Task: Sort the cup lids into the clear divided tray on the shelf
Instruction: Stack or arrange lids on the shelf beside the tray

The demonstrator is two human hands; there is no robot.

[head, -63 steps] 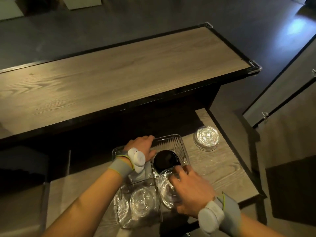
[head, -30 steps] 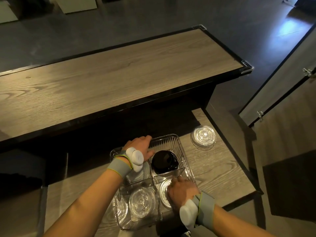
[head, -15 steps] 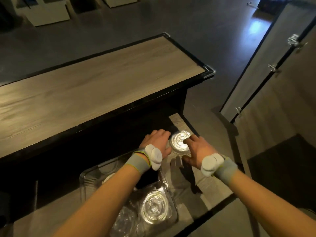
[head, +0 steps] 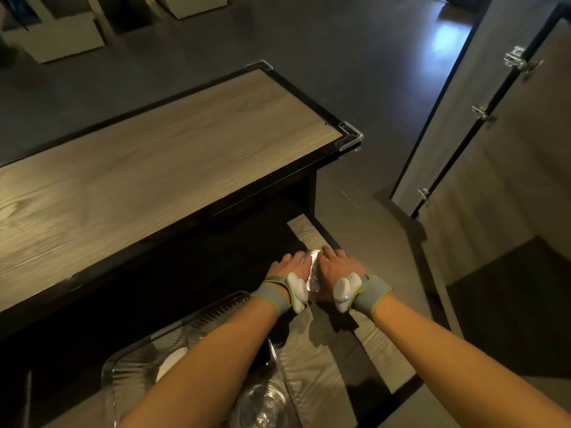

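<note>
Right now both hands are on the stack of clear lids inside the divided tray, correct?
No. The left hand and right hand are on the stack of clear lids, but it stands on the wooden shelf beside the clear divided tray, not inside it. The head view shows this.

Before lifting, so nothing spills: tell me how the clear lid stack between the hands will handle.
The stack of clear lids looks like thin plastic: probably light, slightly flexible. Its glossy sheen suggests slipperiness. With left hand and right hand flanking it, loose lids might shear apart.
</note>
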